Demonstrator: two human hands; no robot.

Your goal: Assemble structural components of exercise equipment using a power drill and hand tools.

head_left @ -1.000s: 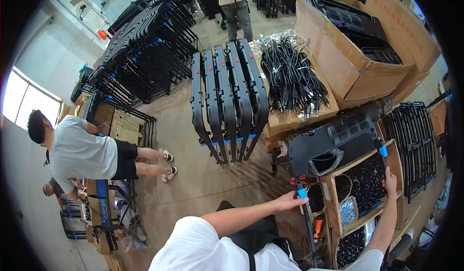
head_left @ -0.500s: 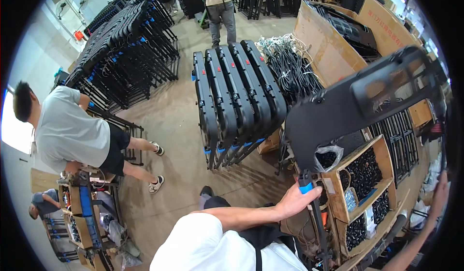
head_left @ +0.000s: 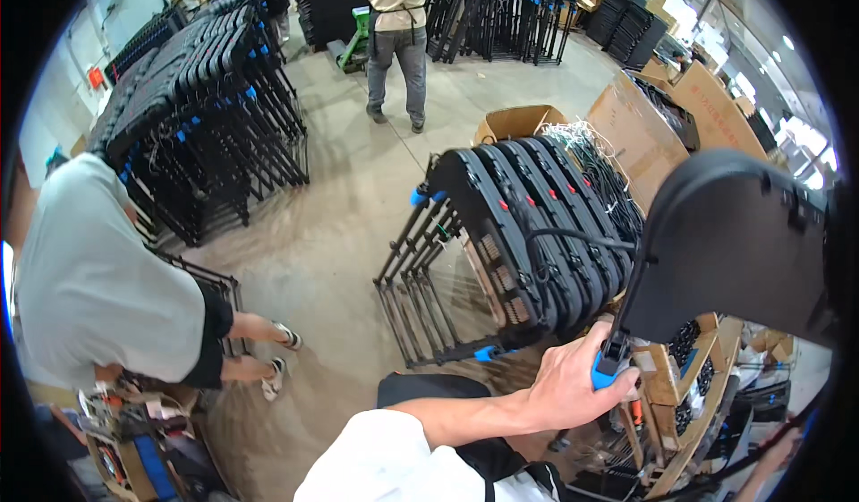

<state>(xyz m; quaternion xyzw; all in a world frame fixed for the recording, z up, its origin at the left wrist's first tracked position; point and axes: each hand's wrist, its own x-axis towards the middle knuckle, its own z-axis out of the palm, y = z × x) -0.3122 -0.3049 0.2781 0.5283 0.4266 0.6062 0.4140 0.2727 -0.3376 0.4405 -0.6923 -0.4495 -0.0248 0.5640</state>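
Note:
My left hand (head_left: pixel 577 377) is closed around the black folding frame's corner, next to its blue clip (head_left: pixel 608 375). The black panel of this folding frame (head_left: pixel 716 269) stands tilted on the right, its far end lost in the dark rim. My right hand (head_left: pixel 782 455) is dim and blurred at the lower right edge, close to a dark bar; its fingers cannot be made out. Just beyond my left hand stands a row of several similar black folding frames (head_left: pixel 546 225) with red marks and thin tubular legs.
Wooden bins (head_left: pixel 667 372) of small black parts stand below the panel. Bundled black cables (head_left: pixel 617 193) and cardboard boxes (head_left: pixel 626 117) lie behind the row. At left a co-worker in a grey shirt (head_left: pixel 107 278) bends over a bench; another in an apron (head_left: pixel 396 28) stands farther off.
The held frame has turned, so its panel now rises steeply at the right and its cut-outs are out of sight. My view has shifted; the row of frames appears farther right and turned.

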